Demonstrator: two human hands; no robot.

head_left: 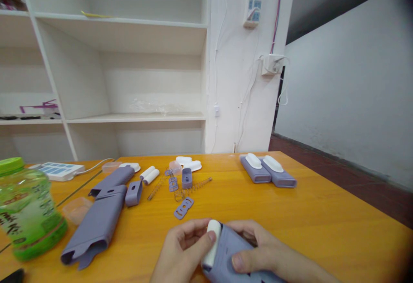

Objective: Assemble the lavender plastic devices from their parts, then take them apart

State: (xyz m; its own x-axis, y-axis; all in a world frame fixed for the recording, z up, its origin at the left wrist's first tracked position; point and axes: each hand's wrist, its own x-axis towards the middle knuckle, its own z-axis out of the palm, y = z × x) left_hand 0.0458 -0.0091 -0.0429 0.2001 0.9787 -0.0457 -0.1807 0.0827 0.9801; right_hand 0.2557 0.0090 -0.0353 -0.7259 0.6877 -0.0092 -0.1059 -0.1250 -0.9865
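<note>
My left hand [182, 248] and my right hand [261, 248] together hold a lavender plastic casing [226, 255] low over the near edge of the orange table [322, 218]. My left thumb presses a white roller [213, 242] against the casing's left end. My right thumb lies across the casing's top. Further back lie loose parts: two lavender shells [100, 214], a small lavender holder [134, 192], two white rollers [150, 174], metal springs [190, 187], a flat lavender plate [183, 207] and a lavender cup piece [186, 177].
Two assembled lavender units with white tops [267, 170] sit at the back right. A green-capped bottle [27, 210] stands at the left edge, a power strip [58, 170] behind it. White shelving [129, 81] rises behind the table; floor drops off to the right.
</note>
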